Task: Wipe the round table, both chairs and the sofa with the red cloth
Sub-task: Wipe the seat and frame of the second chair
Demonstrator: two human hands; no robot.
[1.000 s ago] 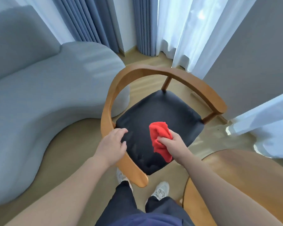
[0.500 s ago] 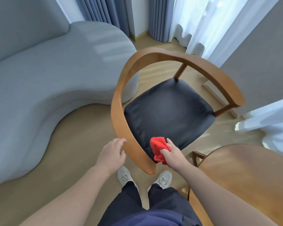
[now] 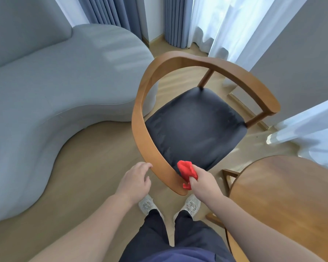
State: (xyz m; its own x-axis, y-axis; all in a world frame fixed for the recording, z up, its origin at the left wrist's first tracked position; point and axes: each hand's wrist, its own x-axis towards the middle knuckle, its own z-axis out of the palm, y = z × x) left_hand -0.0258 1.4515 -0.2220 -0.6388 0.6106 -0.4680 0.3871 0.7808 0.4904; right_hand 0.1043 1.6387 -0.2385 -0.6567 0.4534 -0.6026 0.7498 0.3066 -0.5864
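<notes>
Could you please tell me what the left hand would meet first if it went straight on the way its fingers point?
Most likely the chair's wooden rail. The left hand points up and right at it, fingertips just short of it or perhaps touching; depth is unclear.

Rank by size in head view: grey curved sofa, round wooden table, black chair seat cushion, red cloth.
1. grey curved sofa
2. round wooden table (cropped, nearer camera: unsure versus cushion)
3. black chair seat cushion
4. red cloth
</notes>
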